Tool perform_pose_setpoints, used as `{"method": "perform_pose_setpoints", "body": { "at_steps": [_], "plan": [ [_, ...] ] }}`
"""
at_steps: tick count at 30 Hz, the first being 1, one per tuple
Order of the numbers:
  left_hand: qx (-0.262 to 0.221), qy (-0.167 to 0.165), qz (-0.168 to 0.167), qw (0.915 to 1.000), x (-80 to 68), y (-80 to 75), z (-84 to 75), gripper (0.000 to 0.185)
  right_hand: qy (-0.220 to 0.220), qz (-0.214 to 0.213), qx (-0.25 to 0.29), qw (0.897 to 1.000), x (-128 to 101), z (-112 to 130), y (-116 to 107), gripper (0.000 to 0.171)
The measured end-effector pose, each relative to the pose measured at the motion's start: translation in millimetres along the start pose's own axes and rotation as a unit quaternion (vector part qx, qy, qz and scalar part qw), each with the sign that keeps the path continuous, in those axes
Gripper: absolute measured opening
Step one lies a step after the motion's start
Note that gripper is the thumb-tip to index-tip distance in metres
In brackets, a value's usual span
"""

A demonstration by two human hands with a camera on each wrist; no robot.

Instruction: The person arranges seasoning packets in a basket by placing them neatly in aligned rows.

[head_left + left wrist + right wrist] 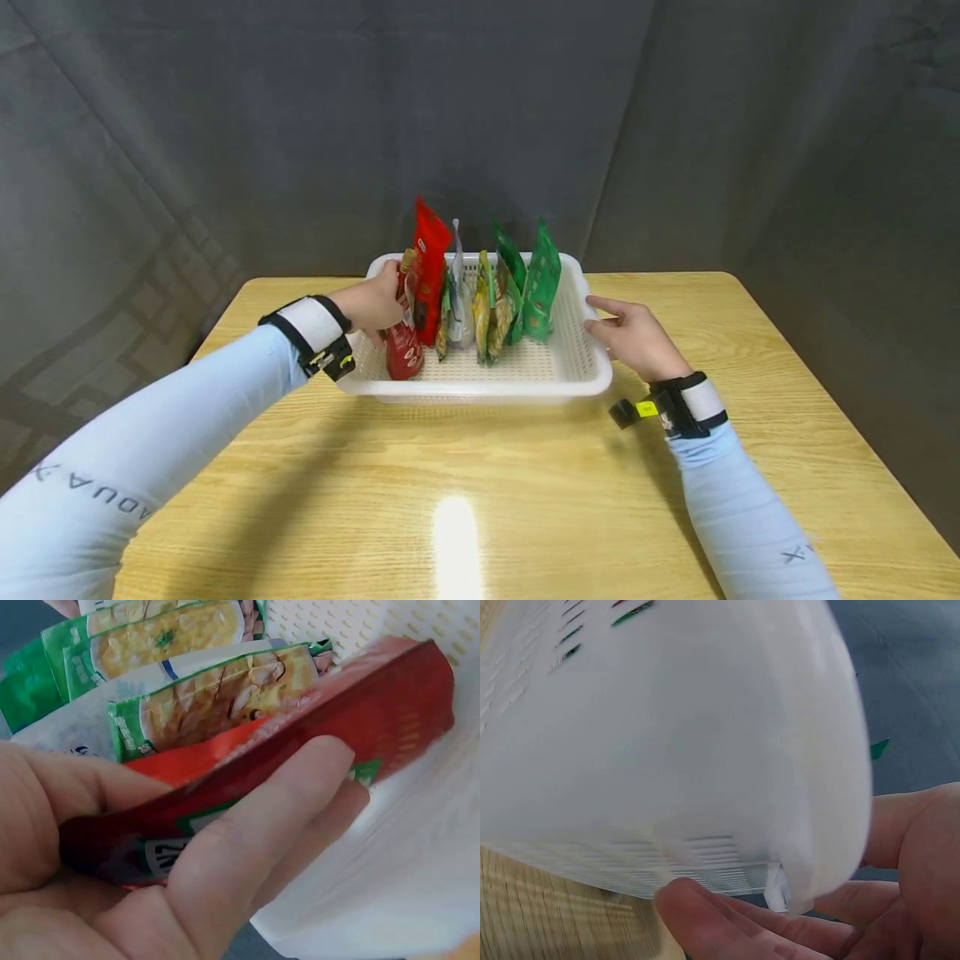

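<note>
The left hand (pixel 375 304) grips a red packet (pixel 403 342) in the basket (pixel 577 367); the right hand (pixel 633 340), fingers straight, steadies its side. Best keep the packet upright.

A basket (pixel 585 379) sits on the table (pixel 525 500), packets standing in a row inside. The left hand's fingers (pixel 247 832) wrap the leftmost pouch (pixel 403 346); the other packets (pixel 495 300) stand beyond it. The right hand's fingers (pixel 720 922) touch the basket's right wall.

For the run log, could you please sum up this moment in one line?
left hand: grips red packet | right hand: touches basket side | packets upright
</note>
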State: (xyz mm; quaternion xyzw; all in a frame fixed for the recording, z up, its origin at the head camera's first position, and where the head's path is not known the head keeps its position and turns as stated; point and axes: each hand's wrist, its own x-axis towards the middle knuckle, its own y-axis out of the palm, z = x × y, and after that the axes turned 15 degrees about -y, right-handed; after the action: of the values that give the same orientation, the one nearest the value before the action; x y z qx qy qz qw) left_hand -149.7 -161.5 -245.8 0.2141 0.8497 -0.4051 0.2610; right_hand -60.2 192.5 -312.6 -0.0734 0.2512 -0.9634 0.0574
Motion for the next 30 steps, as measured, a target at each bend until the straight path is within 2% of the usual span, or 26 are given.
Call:
{"method": "perform_pose_setpoints", "body": {
  "at_steps": [5,8,9,12,15,19,22,26,27,30],
  "plan": [
    [0.034,0.034,0.02,0.9987,-16.2,-2.1,14.9,0.092,-0.003,0.004,0.0,1.0,1,1,0,0.056],
    [0.031,0.058,0.036,0.9972,-24.5,-3.7,23.0,0.097,-0.003,0.006,0.0,1.0,2,1,0,0.056],
    [0.029,0.062,0.038,0.9969,-26.9,-4.1,25.3,0.094,-0.002,0.006,0.0,1.0,2,2,0,0.056],
    [0.024,0.067,0.034,0.9969,-34.6,-5.4,30.2,0.068,-0.001,0.008,0.001,1.0,3,3,-1,0.056],
    [0.016,0.047,0.013,0.9987,-40.8,-5.8,31.6,0.045,-0.001,0.008,0.001,1.0,3,4,-2,0.056],
    [0.019,0.036,-0.022,0.9989,-47.5,-1.8,29.0,0.044,0.002,0.005,0.003,1.0,2,5,-2,0.055],
    [0.052,0.053,-0.059,0.9955,-51.8,3.1,27.5,0.042,0.005,0.004,0.002,1.0,1,5,-3,0.055],
    [0.101,0.082,-0.122,0.984,-55.3,7.4,26.6,0.043,0.007,0.005,0.001,1.0,1,5,-3,0.055],
    [0.108,0.086,-0.13,0.9819,-55.5,7.9,26.2,0.043,0.007,0.004,0.001,1.0,1,5,-3,0.055],
    [0.1,0.07,-0.133,0.9837,-54.3,8.7,24.7,0.04,0.005,0.004,0.002,1.0,2,4,-4,0.055]
  ]
}}
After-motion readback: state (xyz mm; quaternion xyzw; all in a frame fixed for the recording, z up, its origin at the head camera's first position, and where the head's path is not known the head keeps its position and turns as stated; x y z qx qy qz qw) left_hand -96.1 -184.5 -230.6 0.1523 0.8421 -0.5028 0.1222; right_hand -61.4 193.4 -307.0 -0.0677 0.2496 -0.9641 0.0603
